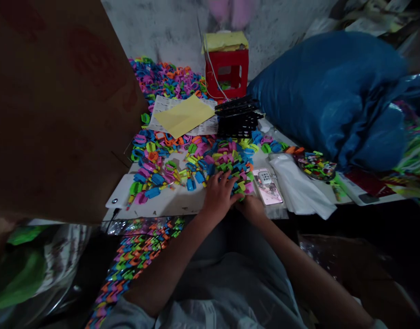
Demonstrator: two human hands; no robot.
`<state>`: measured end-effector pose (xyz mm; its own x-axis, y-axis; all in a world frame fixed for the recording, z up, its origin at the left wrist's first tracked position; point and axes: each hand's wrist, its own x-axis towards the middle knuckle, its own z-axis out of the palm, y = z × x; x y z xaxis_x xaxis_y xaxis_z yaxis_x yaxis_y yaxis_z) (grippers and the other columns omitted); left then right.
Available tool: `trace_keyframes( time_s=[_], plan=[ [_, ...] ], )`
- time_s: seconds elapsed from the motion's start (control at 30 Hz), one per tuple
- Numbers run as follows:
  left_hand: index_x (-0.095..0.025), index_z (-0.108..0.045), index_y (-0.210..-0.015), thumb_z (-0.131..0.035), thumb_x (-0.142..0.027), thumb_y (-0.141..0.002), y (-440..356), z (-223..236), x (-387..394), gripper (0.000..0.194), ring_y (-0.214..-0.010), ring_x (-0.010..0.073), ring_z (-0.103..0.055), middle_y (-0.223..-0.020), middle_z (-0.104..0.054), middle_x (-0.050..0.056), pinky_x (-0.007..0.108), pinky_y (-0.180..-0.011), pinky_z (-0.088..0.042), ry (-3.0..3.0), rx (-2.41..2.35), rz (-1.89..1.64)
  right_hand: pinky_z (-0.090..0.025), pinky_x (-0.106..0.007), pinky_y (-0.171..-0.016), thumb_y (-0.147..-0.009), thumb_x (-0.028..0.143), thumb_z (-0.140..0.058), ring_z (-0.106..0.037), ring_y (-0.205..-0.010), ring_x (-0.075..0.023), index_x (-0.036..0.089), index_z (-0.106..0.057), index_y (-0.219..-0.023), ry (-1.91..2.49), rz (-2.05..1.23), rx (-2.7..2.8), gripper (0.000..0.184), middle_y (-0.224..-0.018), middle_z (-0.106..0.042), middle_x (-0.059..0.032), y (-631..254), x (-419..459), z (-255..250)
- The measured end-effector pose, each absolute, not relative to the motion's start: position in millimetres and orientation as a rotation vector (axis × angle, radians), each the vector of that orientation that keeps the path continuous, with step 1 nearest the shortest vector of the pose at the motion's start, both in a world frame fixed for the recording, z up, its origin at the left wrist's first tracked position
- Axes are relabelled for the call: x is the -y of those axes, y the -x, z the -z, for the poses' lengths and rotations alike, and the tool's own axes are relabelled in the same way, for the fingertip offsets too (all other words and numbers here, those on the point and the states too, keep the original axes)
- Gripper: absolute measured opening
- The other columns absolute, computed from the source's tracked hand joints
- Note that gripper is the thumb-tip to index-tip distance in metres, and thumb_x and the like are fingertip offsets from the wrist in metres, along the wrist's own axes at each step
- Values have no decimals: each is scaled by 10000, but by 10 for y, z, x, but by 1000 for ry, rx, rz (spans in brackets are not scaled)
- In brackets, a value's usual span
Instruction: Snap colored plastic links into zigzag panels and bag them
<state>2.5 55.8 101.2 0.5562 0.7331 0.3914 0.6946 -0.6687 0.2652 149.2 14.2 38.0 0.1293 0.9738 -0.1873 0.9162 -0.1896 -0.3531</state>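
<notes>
While the pale worktop ran left to right, a bulging blue sack lay toward its back right corner. A jumbled pile of coloured plastic pieces, sharing no common long axis, sat near the front edge, directly beyond the left hand, the nearer one. That hand's fingers touched the pile's near side; whether its grip held a piece, I couldn't tell. The right hand curled at the front edge, just beside it, any contents hidden. A phone lay right of the pile.

Smooth plast. pcs, glossy sack, matt cardbd. box
</notes>
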Motion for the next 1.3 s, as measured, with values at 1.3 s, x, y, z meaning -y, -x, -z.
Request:
trace_keyframes(
  time_s=[1.3],
  plan=[
    [-166, -669, -1130, -787, -346, -670, 378, -135, -503, 508, -1046, 263, -648, -1110, -713, 75, 408, -959, -496, -1568, -999, -885, -440, -281, -576, -819, 415, -567, -622, -640, -197, 211, -675, -905, 1739, -723, 1800, 247, -714, -678, -23, -1708, 18, -78]
  ],
)
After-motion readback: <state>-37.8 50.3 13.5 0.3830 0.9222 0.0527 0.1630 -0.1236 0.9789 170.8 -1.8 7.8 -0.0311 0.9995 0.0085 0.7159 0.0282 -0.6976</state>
